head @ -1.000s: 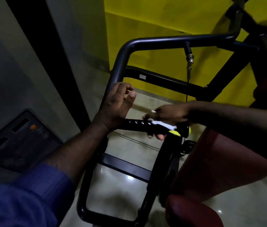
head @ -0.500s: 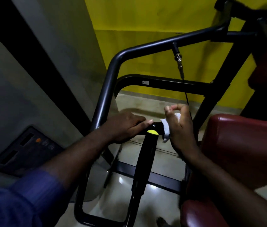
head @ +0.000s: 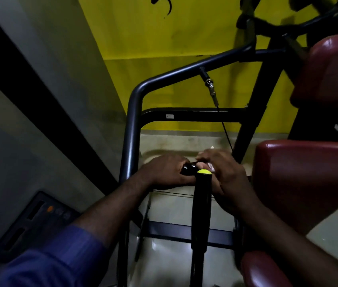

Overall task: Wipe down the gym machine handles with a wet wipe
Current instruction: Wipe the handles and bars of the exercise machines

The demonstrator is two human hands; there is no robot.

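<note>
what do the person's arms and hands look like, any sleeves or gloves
The left hand and right hand are bare, no gloves. The left arm has a blue sleeve with faint fine stripes, leaving the forearm bare. The right forearm shows no sleeve. No watch or ring visible.

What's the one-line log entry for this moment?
step: handle wipe-down | left hand: grips handle | right hand: holds wet wipe at handle end, blurred
</note>
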